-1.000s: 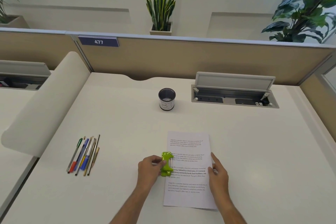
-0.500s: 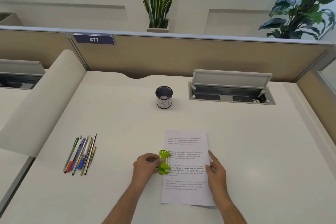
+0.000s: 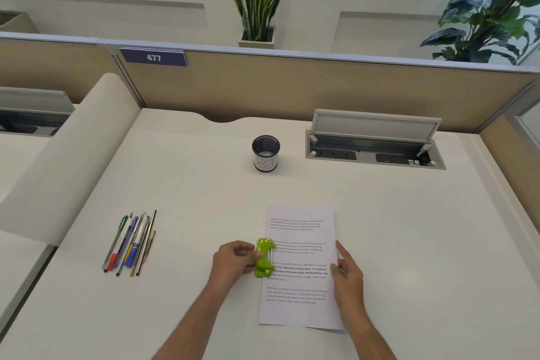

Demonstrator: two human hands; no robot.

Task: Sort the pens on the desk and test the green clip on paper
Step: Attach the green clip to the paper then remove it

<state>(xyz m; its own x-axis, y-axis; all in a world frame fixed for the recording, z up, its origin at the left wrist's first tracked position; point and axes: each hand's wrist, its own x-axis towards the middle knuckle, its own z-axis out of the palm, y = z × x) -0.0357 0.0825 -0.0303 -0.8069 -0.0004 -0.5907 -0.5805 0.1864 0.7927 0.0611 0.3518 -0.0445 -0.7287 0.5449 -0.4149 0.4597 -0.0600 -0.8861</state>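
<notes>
A printed sheet of paper (image 3: 304,310) lies on the white desk (image 3: 181,184) in front of me. The green clip (image 3: 264,257) sits on the sheet's left edge, about halfway down. My left hand (image 3: 233,263) grips the clip from the left with thumb and fingers. My right hand (image 3: 347,275) rests flat on the paper's right edge, fingers apart, pressing it down. Several pens and pencils (image 3: 131,242) lie side by side in a tidy row at the desk's left. A dark mesh pen cup (image 3: 265,153) with a white label stands behind the paper and holds no pens.
An open cable tray with a raised lid (image 3: 374,143) is set in the desk at the back right. A beige partition (image 3: 292,88) with a "477" tag closes the back. A rounded divider (image 3: 67,155) borders the left side. Plants stand beyond the partition.
Both hands, the clip and the paper keep the same pose. Only my head has tilted slightly, shifting the scene a little in view.
</notes>
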